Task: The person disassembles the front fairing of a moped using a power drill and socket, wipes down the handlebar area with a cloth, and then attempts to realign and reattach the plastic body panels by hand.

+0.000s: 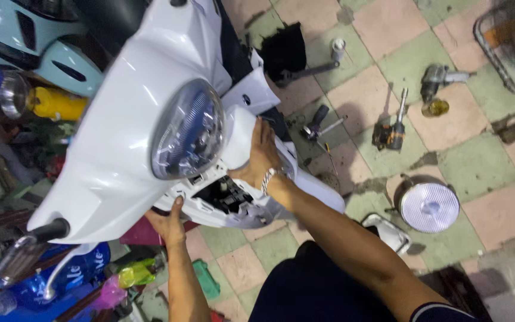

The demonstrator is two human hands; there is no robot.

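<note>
Head view: left hand (168, 223) half-hidden under fairing (114, 149).

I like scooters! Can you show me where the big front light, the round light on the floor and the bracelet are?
headlight (189, 131), head view, middle of its lens.
round lamp (429, 207), head view, centre of its ribbed glass.
bracelet (267, 177), head view, links on the right wrist.

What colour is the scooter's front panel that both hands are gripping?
White front panel, glossy; seen in the head view.
</note>
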